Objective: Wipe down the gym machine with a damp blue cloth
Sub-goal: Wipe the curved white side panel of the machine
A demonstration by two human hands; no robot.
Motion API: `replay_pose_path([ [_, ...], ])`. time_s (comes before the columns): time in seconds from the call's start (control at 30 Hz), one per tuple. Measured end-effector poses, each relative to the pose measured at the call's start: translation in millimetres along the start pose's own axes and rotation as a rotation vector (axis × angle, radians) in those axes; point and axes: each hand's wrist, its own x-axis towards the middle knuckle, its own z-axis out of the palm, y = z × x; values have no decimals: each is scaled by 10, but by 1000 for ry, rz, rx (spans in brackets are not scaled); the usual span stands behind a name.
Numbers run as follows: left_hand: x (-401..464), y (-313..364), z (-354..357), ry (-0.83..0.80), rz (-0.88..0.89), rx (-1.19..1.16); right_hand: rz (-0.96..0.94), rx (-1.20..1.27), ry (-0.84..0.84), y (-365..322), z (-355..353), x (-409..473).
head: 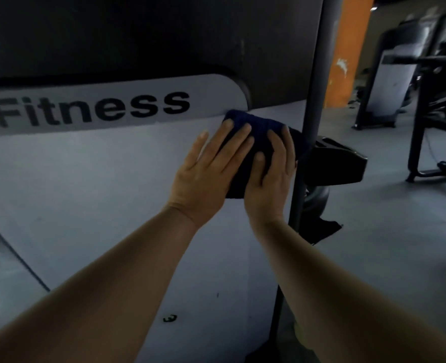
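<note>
The gym machine's pale grey side panel (91, 184) fills the left and middle of the head view, with a label reading "Fitness" across its upper part. A folded dark blue cloth (255, 124) lies flat against the panel just right of the label. My left hand (208, 169) presses on the cloth's left part with straight fingers. My right hand (271, 176) presses on its right part, fingers spread. Most of the cloth's lower half is hidden under both hands.
A dark vertical post (313, 100) of the machine stands right beside the cloth. A black footrest or pedal (339, 161) juts out behind it. An orange pillar (347, 48) and other black gym equipment (431, 87) stand at the right on a grey floor (389, 244).
</note>
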Motion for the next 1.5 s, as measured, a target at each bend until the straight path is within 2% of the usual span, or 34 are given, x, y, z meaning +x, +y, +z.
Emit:
replay_pose_path([
  [0.13, 211, 136, 33, -101, 34, 185, 57, 4, -55, 173, 6, 319],
  [0.23, 146, 168, 46, -126, 56, 249, -43, -137, -140, 326, -23, 201],
  [0.33, 58, 164, 33, -111, 101, 286, -52, -134, -186, 425, -52, 84],
  [0.47, 342, 155, -31, -76, 165, 366, 62, 55, -91, 300, -4, 349],
  [0.57, 362, 53, -72, -131, 244, 422, 66, 26, -59, 339, 37, 400],
  [0.67, 205, -14, -61, -112, 273, 381, 36, -57, -58, 447, 108, 157],
  [0.73, 212, 12, -50, -98, 278, 382, 96, -59, -47, 429, 146, 111],
  [0.83, 409, 106, -42, -107, 234, 363, 130, -22, -68, 349, 120, 386],
  [1.03, 290, 250, 12, -103, 95, 279, -107, -126, -151, 663, 2, 351],
  [1.23, 475, 294, -19, -107, 18, 226, -66, -85, -129, 536, 24, 656],
  [1.33, 317, 304, -41, -123, 16, 221, -112, -133, -134, 568, 15, 477],
  [1.43, 159, 290, -34, -151, 20, 225, -92, -151, -145, 567, 25, 273],
  [1.5, 277, 245, -47, -120, 0, 217, -56, -131, -138, 469, 53, 431],
])
